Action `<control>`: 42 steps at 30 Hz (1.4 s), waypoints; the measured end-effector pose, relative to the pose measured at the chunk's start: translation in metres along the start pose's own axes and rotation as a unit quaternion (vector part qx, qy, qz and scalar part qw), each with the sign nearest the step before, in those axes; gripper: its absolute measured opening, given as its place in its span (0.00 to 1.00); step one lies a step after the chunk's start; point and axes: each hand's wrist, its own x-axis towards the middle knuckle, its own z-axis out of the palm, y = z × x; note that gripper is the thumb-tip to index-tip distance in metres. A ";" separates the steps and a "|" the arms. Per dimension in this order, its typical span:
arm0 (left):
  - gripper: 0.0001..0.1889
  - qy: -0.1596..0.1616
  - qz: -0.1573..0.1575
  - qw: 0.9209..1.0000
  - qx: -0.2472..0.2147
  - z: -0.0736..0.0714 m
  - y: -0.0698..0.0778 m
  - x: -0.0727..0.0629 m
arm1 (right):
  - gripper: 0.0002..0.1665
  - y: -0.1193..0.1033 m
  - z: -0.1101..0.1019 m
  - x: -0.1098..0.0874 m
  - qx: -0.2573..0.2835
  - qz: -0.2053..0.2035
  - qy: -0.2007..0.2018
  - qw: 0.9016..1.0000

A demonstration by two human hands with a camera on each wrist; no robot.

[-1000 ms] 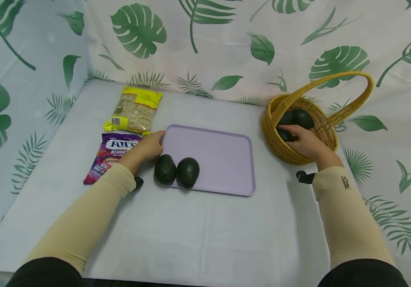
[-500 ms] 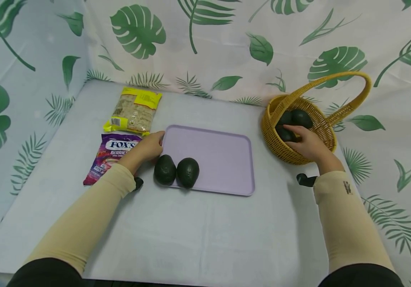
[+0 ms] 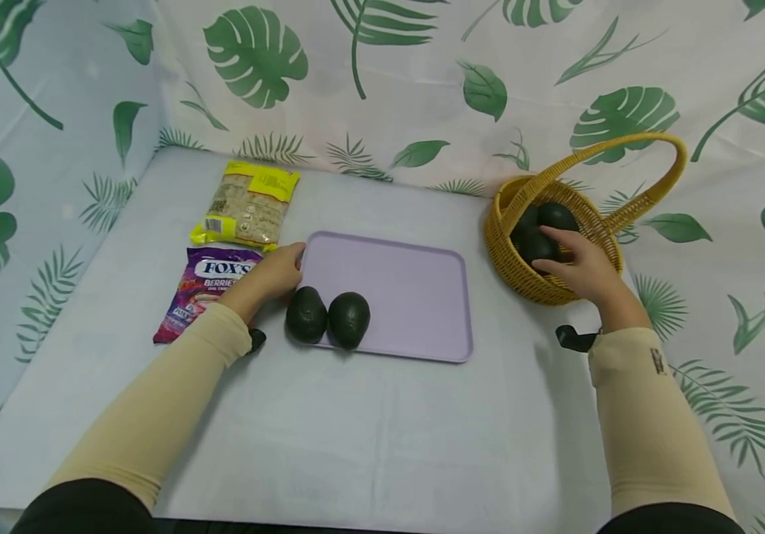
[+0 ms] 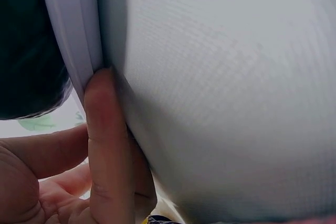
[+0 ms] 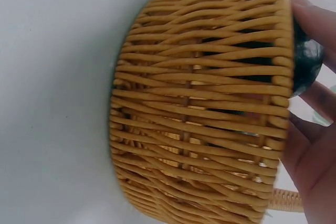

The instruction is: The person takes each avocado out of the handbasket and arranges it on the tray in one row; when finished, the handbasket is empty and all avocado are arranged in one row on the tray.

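Note:
My left hand (image 3: 276, 271) holds the left edge of a lilac rectangular tray (image 3: 416, 297). In the left wrist view a finger (image 4: 107, 129) lies against the outside of the tray rim (image 4: 79, 30). Two dark green avocados (image 3: 306, 315) (image 3: 349, 320) sit side by side at the tray's near left corner, overlapping its edge. My right hand (image 3: 585, 267) reaches into a wicker basket (image 3: 516, 278) and grips an avocado (image 3: 536, 245) between thumb and fingers. In the right wrist view this avocado (image 5: 308, 59) shows above the basket rim. Other avocados (image 3: 558, 216) lie behind it.
A yellow-ended clear bag (image 3: 249, 204) of pale contents lies at the back left. Nearer is a purple FOX'S candy bag (image 3: 205, 285), partly covered by my left arm. The basket's tall handle (image 3: 672, 167) arches towards the back right. White cloth (image 3: 382, 437) covers the table.
My right hand has shifted its fingers on the avocado, which now shows more between thumb and fingers; the wrist has moved slightly right and back. The left hand and tray stay put.

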 end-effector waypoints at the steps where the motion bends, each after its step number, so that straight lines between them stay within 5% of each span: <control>1: 0.35 -0.001 0.000 1.000 -0.001 -0.001 0.001 -0.001 | 0.49 -0.001 -0.001 -0.003 0.001 0.001 0.004 1.000; 14: 0.34 -0.009 0.001 1.000 0.011 -0.005 0.006 -0.002 | 0.44 -0.026 0.000 -0.043 0.041 -0.033 0.076 0.996; 22: 0.35 -0.012 0.005 1.000 0.024 -0.008 0.009 -0.001 | 0.41 -0.054 0.031 -0.067 0.085 -0.128 0.130 0.979; 29: 0.34 -0.010 0.007 0.999 0.034 -0.007 0.012 0.001 | 0.41 -0.078 0.069 -0.077 0.100 -0.182 0.107 0.972; 42: 0.34 -0.010 0.005 1.000 0.018 0.001 0.007 -0.006 | 0.40 -0.138 0.143 -0.091 0.116 -0.189 0.042 0.974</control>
